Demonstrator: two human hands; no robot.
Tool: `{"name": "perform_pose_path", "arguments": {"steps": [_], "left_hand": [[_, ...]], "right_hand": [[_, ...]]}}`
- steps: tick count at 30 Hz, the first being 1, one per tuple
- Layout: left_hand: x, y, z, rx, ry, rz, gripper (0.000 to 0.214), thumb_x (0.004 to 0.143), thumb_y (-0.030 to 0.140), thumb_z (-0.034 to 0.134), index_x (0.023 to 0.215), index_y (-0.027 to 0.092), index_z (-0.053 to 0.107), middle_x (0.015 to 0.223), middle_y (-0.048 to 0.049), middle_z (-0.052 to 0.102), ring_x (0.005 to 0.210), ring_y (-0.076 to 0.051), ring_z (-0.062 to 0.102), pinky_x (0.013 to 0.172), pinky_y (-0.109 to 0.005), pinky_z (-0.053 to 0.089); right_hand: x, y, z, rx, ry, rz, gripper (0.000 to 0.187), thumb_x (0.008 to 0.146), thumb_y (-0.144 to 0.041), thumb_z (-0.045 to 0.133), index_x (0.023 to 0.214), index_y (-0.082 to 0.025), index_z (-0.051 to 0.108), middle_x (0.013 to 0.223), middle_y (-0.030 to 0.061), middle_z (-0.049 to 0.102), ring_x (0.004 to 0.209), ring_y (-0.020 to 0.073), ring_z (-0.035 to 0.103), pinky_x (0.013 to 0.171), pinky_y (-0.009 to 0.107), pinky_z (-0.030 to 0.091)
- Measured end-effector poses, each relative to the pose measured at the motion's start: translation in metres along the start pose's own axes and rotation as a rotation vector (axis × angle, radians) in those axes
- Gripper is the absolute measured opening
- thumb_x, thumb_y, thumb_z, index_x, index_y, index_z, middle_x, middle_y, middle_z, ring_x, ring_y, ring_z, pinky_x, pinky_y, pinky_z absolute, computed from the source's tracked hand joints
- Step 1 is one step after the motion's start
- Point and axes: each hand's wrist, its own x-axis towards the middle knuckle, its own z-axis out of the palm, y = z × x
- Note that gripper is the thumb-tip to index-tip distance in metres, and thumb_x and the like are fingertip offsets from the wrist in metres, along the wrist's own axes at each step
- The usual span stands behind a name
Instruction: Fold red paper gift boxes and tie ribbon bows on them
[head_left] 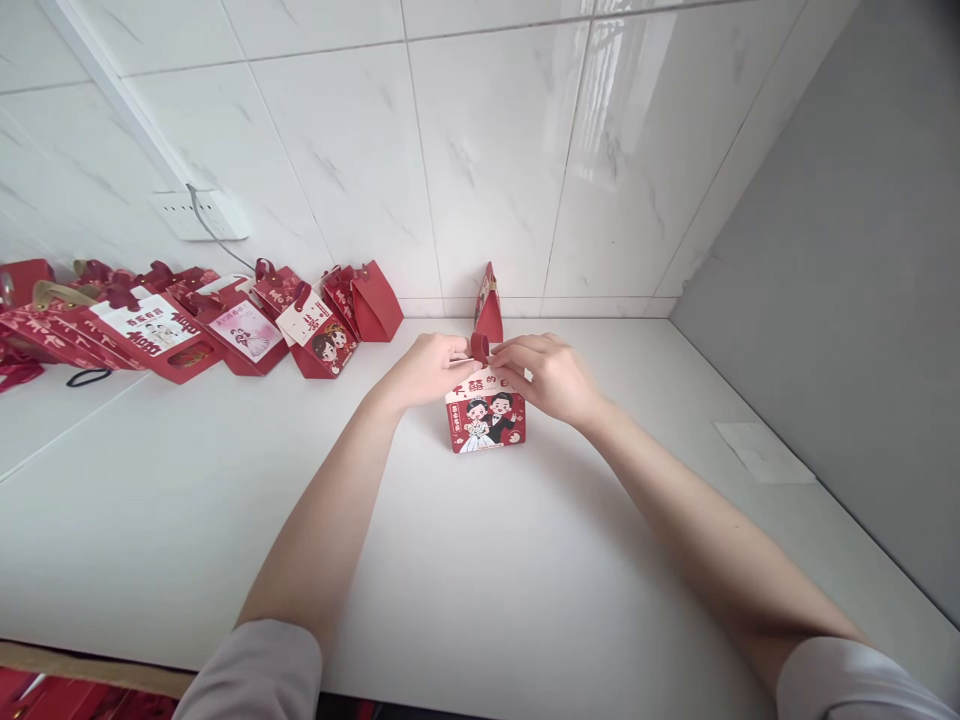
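We pinch our left hand [427,365] and right hand [551,375] together on the top flaps of the small red paper gift box with a cartoon bride and groom [486,420], beside its dark red tab [480,346], the box upright mid-way on the white counter [525,560], well apart from the row of similar red gift boxes [225,330] at left.

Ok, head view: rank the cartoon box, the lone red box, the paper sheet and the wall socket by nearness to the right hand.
1. Cartoon box, in the right hand.
2. Lone red box, just behind.
3. Paper sheet, table's right side.
4. Wall socket, far left.
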Motion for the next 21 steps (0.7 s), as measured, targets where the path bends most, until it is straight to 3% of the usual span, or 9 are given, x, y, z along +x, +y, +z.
{"name": "perform_pose_path", "arguments": {"steps": [7, 21], "left_hand": [[0.002, -0.004, 0.003, 0.088, 0.069, 0.059, 0.016, 0.081, 0.029, 0.058, 0.084, 0.021, 0.071, 0.075, -0.0021, 0.069, 0.077, -0.022, 0.067, 0.067, -0.03, 0.054], [0.005, -0.006, 0.004, 0.199, 0.088, 0.064, 0.02, 0.083, 0.029, 0.056, 0.092, 0.023, 0.073, 0.077, -0.0023, 0.072, 0.076, -0.023, 0.068, 0.065, -0.031, 0.051]], "right_hand": [[-0.004, 0.003, 0.022, -0.044, 0.235, -0.065, 0.009, 0.092, -0.023, 0.057, 0.093, -0.023, 0.066, 0.108, 0.003, 0.073, 0.095, 0.0195, 0.065, 0.083, 0.036, 0.045], [-0.016, 0.0, 0.053, 0.042, 0.398, 0.026, 0.01, 0.092, -0.022, 0.056, 0.086, -0.024, 0.063, 0.125, 0.0058, 0.066, 0.113, 0.0242, 0.059, 0.089, 0.041, 0.047]]}}
